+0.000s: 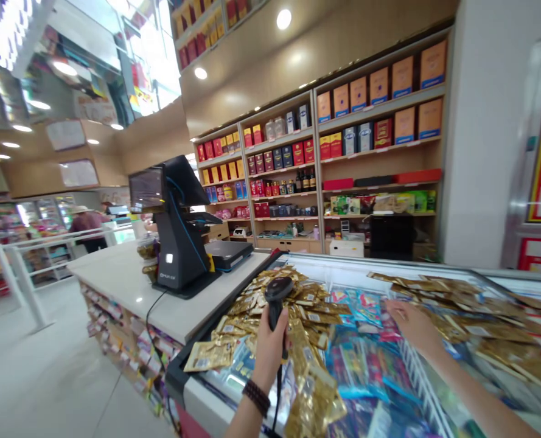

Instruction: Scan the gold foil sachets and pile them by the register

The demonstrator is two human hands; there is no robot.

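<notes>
My left hand (270, 340) is wrapped round the handle of a black barcode scanner (279, 291), held upright with its head on top and its cable hanging down. Loose gold foil packets (316, 389) lie around and beneath it. Farther right, my right hand (404, 319) has its fingers curled at a pink packet (388, 328) and seems to pinch its edge; the fingertips are partly hidden. Blue packets (361, 307) lie just left of that hand, inside the glass-topped chest freezer. More blue packs (370, 365) fill the basket nearer to me.
A white wire divider (418, 377) runs beside my right forearm. More gold packets (475, 304) are heaped on the right. A checkout counter (115, 274) with a black point-of-sale terminal (176, 243) stands at the left. Shelves of boxed goods (283, 158) line the back.
</notes>
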